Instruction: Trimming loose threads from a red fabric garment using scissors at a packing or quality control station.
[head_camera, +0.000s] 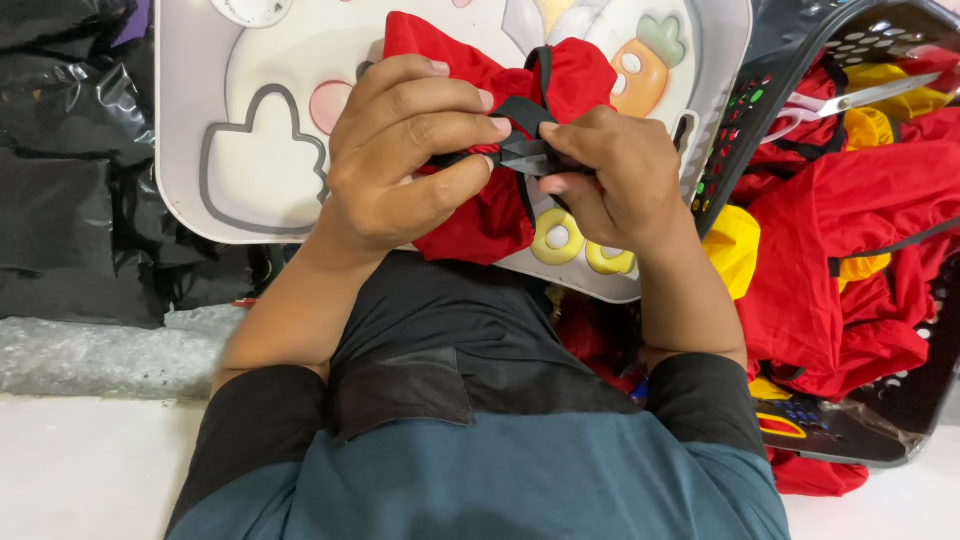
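Note:
A bunched red cloth (490, 215) with a black strap (525, 115) around its middle rests on a white cartoon-printed tray (260, 120) in my lap. My left hand (400, 150) grips the cloth and pinches the strap from the left. On the right, my right hand (615, 175) holds the strap's ends, thumb and fingers pressed together at the knot. The two hands touch over the cloth's middle.
A black perforated basket (900, 400) at the right holds several red cloths with yellow parts (860, 230) and a pair of scissors (850, 103). Black plastic sheeting (70, 160) lies at the left, bubble wrap (100, 355) below it, white floor beneath.

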